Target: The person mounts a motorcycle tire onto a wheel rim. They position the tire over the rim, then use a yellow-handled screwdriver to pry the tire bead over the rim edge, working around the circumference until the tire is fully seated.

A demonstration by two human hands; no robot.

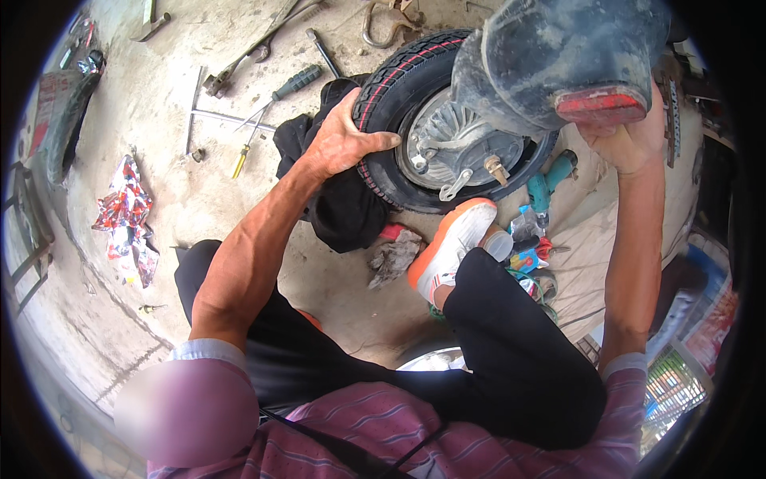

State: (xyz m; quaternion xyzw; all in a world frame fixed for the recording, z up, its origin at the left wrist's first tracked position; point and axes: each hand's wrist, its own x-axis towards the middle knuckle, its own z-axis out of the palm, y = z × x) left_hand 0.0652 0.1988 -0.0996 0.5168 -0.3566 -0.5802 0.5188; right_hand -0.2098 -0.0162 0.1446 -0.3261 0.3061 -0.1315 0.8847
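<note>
My left hand [345,142] grips the near left side of a wheel [391,169], thumb on the sidewall and fingers round the tread. The black tyre carries thin red lines; its grey metal hub has a brake arm and an axle nut facing me. Above the wheel's right part hangs a dusty black mudguard [535,60] with a red reflector [602,105] at its lower end. My right hand [629,140] holds that end just beneath the reflector, its fingers partly hidden. Part of the wheel is covered by the mudguard.
Left of the wheel lie a black cloth [343,209], a screwdriver with a dark handle [297,82], a yellow-handled screwdriver [240,162] and a T-shaped wrench [195,112]. A green power tool [550,182] is beside my shoe [455,243]. A crumpled wrapper [128,219] lies further left.
</note>
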